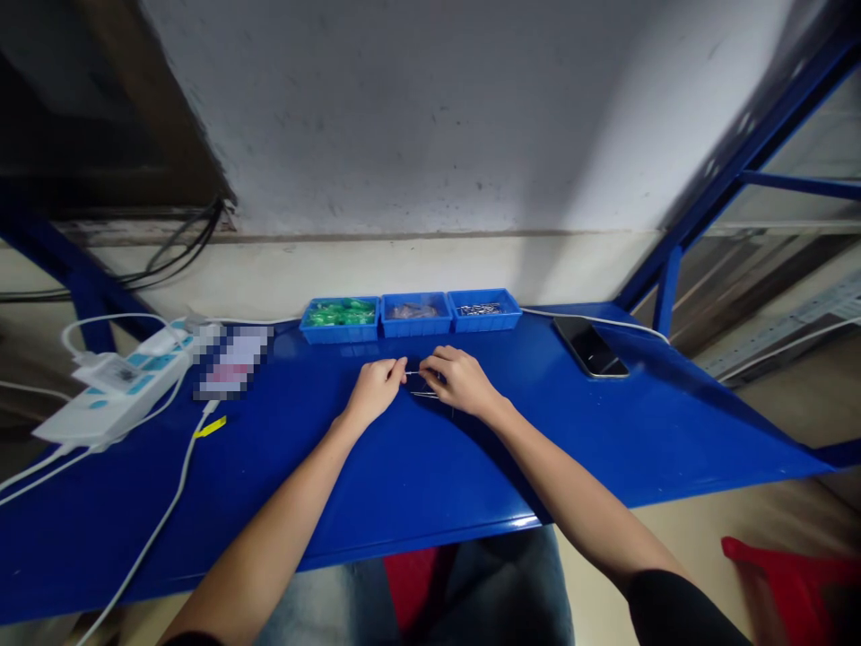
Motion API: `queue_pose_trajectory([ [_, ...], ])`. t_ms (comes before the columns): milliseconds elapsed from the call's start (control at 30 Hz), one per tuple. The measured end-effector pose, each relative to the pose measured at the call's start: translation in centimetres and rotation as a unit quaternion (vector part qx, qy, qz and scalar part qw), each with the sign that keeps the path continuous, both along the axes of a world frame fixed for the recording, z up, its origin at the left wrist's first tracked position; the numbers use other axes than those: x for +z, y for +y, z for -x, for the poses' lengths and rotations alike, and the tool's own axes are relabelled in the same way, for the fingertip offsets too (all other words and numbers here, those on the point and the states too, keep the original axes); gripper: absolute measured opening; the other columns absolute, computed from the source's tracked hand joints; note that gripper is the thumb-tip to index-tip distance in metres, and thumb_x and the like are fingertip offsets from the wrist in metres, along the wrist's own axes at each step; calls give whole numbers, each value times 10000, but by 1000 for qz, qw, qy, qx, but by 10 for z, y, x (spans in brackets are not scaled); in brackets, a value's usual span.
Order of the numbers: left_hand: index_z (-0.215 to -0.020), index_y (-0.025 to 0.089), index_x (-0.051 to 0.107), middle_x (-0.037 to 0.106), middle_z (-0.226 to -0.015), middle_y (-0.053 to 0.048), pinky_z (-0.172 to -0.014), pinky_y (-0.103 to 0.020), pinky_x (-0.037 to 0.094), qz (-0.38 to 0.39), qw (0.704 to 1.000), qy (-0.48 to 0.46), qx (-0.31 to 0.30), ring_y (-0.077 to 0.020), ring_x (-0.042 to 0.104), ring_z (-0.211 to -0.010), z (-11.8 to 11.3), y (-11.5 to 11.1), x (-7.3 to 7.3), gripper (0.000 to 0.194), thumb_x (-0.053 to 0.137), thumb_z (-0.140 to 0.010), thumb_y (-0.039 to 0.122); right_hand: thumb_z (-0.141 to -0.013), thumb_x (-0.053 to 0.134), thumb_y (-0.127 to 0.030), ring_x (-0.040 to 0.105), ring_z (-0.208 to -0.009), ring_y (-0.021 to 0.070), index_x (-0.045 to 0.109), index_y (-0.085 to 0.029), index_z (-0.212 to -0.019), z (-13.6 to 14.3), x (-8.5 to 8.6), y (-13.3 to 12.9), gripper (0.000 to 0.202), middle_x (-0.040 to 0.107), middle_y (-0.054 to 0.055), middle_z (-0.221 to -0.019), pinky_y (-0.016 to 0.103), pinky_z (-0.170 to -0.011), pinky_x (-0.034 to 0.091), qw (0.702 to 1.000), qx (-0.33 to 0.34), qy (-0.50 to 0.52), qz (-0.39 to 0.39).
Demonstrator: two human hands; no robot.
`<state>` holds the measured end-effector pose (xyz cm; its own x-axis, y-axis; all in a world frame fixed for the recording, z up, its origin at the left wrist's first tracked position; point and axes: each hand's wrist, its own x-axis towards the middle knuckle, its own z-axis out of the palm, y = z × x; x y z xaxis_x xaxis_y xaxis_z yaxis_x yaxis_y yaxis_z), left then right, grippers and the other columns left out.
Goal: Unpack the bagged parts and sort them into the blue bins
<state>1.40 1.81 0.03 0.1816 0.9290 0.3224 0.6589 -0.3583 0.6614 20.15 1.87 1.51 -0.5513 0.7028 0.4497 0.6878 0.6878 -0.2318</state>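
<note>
At frame centre, keep the thin piece (413, 372) level, pinched lightly between your left grip (377, 391) and right grip (458, 377).

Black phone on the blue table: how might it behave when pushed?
The glossy black phone lies flat, so it would probably slide rather than tip. Its slab shape suggests stiffness, and the shiny blue table might offer little grip.

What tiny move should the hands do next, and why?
Perhaps steady the left hand and gently nudge the right hand's fingertips along the thin piece: it spans the small gap between both hands' fingertips, and little of it shows, so a small, careful move seems best.
</note>
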Motion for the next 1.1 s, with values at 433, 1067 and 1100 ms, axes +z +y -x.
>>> queue_pose_trajectory([
  [433, -847, 181, 586, 636, -673, -1, -645, -231, 443, -30, 998, -51, -26, -140, 613, -639, -3, -4, 2, 199, 427, -894, 290, -915, 462, -295, 548, -746, 154, 526, -196, -998, 2, 0, -1, 145, 594, 35, -828, 250, -654, 392, 996, -3, 79, 45],
  [1067, -825, 224, 624, 499, -524, 64, -475, -212, 268, 128, 971, 108, -169, -105, 450, -459, 0, -9, 11, 85, 580, -787, 286, -868, 471, -377, 581, -727, 235, 574, -161, -960, -43, 27, 13, 256, 627, 47, -680, 381, -746, 358, 917, -368, 146, -52],
  [1100, -829, 218, 620, 489, -526, 64, -476, -212, 275, 127, 972, 100, -169, -104, 442, -458, 0, -8, 10, 94, 571, -796, 290, -875, 466, -372, 585, -718, 224, 581, -168, -960, -40, 24, 12, 249, 634, 44, -690, 355, -726, 365, 932, -335, 139, -24],
])
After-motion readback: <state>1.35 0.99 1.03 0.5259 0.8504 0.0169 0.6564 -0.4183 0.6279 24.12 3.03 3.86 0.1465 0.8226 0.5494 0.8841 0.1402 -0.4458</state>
